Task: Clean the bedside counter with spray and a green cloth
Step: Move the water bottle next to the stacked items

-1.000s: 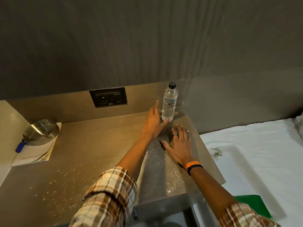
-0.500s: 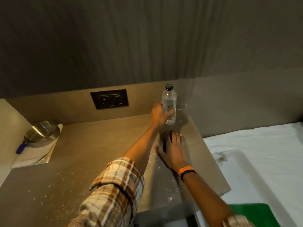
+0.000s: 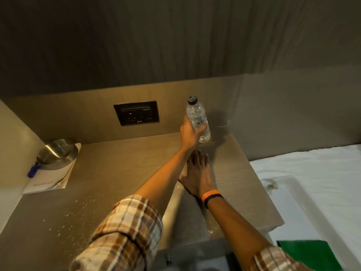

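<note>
Left hand [image 3: 188,134], open beside the bottle [image 3: 198,120] a second ago, now has fingers closed round it, tilting it; right hand [image 3: 197,176] stays flat, empty, on the surface [image 3: 117,165]. Clearing precedes wiping.

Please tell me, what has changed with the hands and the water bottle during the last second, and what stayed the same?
The left hand, open beside the water bottle a second ago, has closed around its lower half; the bottle now tilts slightly, seemingly lifting off the counter. The right hand stays flat on the counter. The metal bowl and green cloth have not moved.
</note>
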